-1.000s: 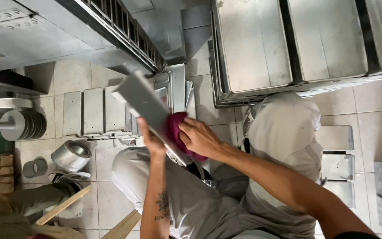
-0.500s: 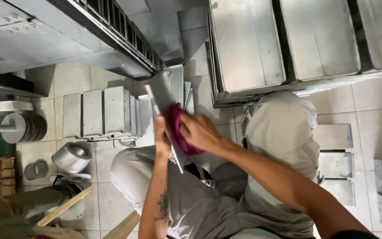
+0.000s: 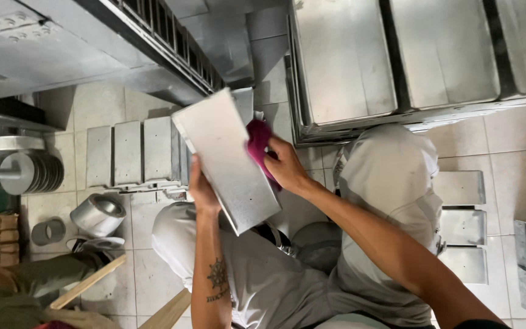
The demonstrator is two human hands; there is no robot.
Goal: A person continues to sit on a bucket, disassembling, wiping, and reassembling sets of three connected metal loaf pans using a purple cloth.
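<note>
Sheet metal fills the middle of your view: a flat rectangular panel (image 3: pixel 226 161) tilted so its broad pale face is turned up toward you, where half a second ago it stood nearly edge-on and showed only a thin sliver. Your left hand (image 3: pixel 201 187) grips the panel at its lower left edge, fingers wrapped behind it and hidden, thumb on the near side. Your right hand (image 3: pixel 286 166) sits at the panel's right edge, fingers closed around a magenta cloth (image 3: pixel 258 145) that presses against the panel's far side; only the upper part of the cloth shows past the edge, whereas earlier more of it lay over the metal. Both hands have stayed at about the same height above your knees. Left of the panel, a row of similar grey panels (image 3: pixel 130 152) stands on the tiled floor, unchanged. Further left of the panel and lower, a short metal duct piece (image 3: pixel 97 214) lies on its side. Above and right of the panel, a large stack of metal trays (image 3: pixel 397 58) leans by the wall.
</note>
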